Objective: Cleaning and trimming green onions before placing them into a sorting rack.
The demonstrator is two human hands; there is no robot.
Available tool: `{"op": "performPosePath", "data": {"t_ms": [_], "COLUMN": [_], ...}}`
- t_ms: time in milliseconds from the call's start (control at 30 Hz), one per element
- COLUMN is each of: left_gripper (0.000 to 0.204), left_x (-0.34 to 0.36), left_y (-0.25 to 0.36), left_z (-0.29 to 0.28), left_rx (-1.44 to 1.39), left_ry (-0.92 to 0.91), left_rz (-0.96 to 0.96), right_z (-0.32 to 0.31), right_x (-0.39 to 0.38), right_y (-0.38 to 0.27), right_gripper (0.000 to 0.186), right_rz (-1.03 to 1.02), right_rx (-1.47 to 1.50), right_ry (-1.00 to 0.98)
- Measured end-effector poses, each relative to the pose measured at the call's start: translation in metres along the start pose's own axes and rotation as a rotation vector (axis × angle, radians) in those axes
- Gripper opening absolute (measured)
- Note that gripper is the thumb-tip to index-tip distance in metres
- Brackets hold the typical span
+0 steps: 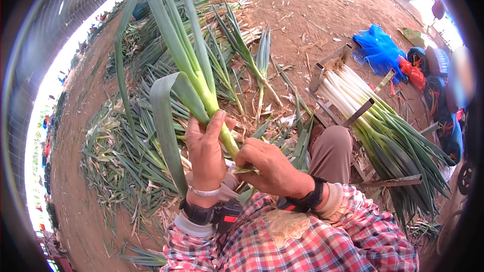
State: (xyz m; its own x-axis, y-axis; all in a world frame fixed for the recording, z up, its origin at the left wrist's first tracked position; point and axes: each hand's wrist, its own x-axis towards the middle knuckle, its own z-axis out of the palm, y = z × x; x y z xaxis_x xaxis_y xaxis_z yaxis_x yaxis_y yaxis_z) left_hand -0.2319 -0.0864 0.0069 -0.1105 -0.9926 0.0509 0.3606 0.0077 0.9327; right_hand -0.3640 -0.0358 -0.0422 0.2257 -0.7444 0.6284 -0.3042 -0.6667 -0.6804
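My left hand (204, 153) is wrapped round a green leek (201, 90) that stands tilted up and leftward, its long leaves fanned out and one broad leaf bent down on the left. Just below and to the right, my right hand (264, 166) is closed at the leek's lower stalk, with a pale strip at its fingers; the stalk's bottom end is hidden behind it. At my right, a bundle of trimmed leeks (363, 111), white ends upward, rests in a metal rack (358, 113).
Piles of leeks and loose leaves (126, 161) cover the dirt ground (312, 10) ahead and to my left. Beyond the rack lie a blue plastic bag (378, 50), a red bag (411, 73) and dark bundled items (443, 121). My knee (333, 156) is beside the rack.
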Motion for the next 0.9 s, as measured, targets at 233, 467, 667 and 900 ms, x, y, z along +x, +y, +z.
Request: {"op": "performPosePath", "data": {"t_ms": [233,467,667,900], "left_gripper": [0.039,0.04,0.037,0.039], "left_x": [-0.002,0.001,0.001,-0.002], "left_y": [-0.005,-0.007,-0.002,-0.029], "left_z": [0.003,-0.003,-0.018,-0.021], "left_rx": [0.071,0.153,0.047,-0.032], "left_ry": [0.028,0.007,-0.045,-0.037], "left_rz": [0.06,0.088,-0.156,-0.172], "right_z": [0.011,0.015,0.002,-0.006], "right_x": [0.006,0.012,-0.005,-0.024], "right_y": [-0.004,0.002,-0.004,0.011], "right_gripper": [0.034,0.021,0.02,0.018], "right_rz": [0.383,0.212,-0.063,0.363], "right_rx": [0.021,0.022,0.064,0.619], "right_ry": [0.184,0.199,-0.123,0.063]}}
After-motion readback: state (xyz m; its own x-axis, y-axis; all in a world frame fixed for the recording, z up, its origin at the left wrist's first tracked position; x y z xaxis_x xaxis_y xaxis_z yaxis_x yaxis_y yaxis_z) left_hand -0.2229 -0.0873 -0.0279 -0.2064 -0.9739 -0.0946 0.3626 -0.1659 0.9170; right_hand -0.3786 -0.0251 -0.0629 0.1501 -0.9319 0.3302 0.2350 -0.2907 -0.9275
